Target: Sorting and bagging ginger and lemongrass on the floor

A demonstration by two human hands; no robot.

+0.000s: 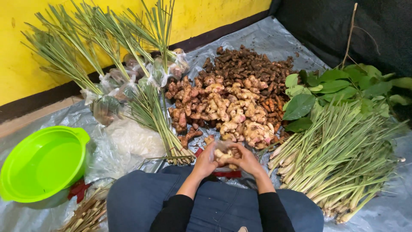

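While both hands meet over the lap, the left hand [205, 162] curls its fingers around the near side of a small clear plastic bag [223, 151] stuffed with pale ginger pieces [224, 156], and the right hand [246, 160] closes on the bag's other side, fingers bent tight against it with no gap showing. The bag sits between the two palms, just above the knees in blue denim [146, 202] and just in front of the near edge of the ginger pile.

The ground is covered by a grey plastic sheet [266, 38] that carries everything. In its middle lies a heap of pale ginger roots [227, 114], with a darker brown pile of smaller roots [249, 64] behind it toward the far edge. On the right side of the sheet, a thick bundle of lemongrass stalks [339, 163] spreads toward the near right corner, and broad green leaves [334, 88] lie behind it. On the left, more lemongrass [146, 103] stands in filled clear bags [107, 105] leaning toward the wall. A bright green plastic basin [43, 163] rests at the near left edge, with cut dry stalks [86, 215] beside it. A yellow wall [128, 13] with a dark base strip runs behind, and dark cloth [343, 25] covers the far right corner.
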